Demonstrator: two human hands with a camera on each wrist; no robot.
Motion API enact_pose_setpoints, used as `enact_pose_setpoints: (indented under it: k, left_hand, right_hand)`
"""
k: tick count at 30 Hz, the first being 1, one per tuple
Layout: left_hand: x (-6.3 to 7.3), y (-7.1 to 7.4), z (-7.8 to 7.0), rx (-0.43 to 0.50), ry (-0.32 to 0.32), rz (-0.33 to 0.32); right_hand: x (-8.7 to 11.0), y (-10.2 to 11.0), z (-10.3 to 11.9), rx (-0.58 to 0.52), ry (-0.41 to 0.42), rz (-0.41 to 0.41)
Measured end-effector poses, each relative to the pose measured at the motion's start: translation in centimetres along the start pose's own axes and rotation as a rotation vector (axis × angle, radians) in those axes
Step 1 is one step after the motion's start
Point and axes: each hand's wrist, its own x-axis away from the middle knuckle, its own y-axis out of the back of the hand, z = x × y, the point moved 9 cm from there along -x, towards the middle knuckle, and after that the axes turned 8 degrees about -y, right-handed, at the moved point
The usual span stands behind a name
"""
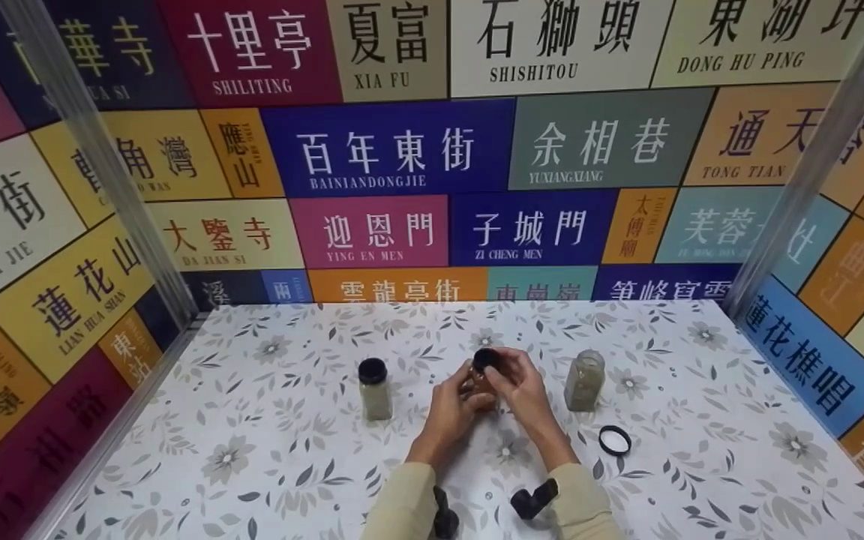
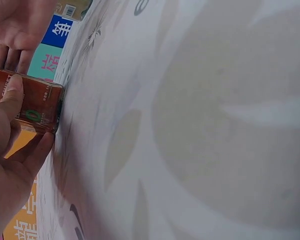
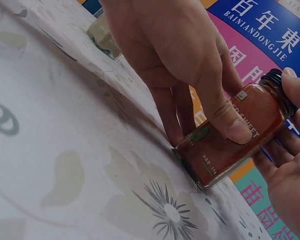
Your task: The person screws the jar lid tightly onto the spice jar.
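A square glass jar of reddish-brown spice [image 3: 210,155] with a black lid [image 1: 485,358] stands tilted slightly between both hands over the table. My left hand [image 1: 453,409] grips the jar's body, its thumb across the label and its fingers behind the glass. My right hand [image 1: 520,381] pinches the black lid at the top, with the thumb against its edge. In the left wrist view, the base of the spice jar [image 2: 47,102] is near the tabletop; whether it touches cannot be told.
To the left stands a greenish jar with a black lid [image 1: 375,390]. On the right is a similar lidless jar [image 1: 586,382], with a black ring-shaped cap [image 1: 615,441] lying nearer. The floral tablecloth [image 1: 289,465] meets walls of printed signs.
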Motion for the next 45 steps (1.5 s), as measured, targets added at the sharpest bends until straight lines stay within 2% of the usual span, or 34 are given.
enact_pose_setpoints:
  k: [7,14,19,25,31,41,45]
  left_hand:
    - [-0.12,0.14,0.16,0.021,0.01,-0.007]
    - [0.05,0.15,0.24,0.037,0.015,-0.012]
    - [0.04,0.14,-0.02,0.023,0.003,-0.008]
    - [0.14,0.11,-0.05,-0.004,0.007,-0.001]
    - [0.05,0.15,-0.32,-0.019,-0.024,-0.002]
    - [0.16,0.05,-0.13,0.035,-0.01,-0.006]
    - [0.17,0.04,-0.2,0.029,-0.009,-0.003]
  right_hand:
    - [-0.15,0.04,-0.07,0.004,-0.016,-0.004]
    - [0.13,-0.25,-0.24,-0.003,-0.047,0.056]
    - [0.16,-0.7,-0.02,0.028,-0.03,0.096]
    - [0.11,-0.56,-0.03,0.04,-0.015,0.051]
    - [-0.06,-0.44,-0.08,0.035,0.001,0.014]
    - [-0.13,-0.25,-0.37,0.052,-0.022,-0.048]
    - [-0.13,-0.26,-0.46,0.052,-0.044,-0.041]
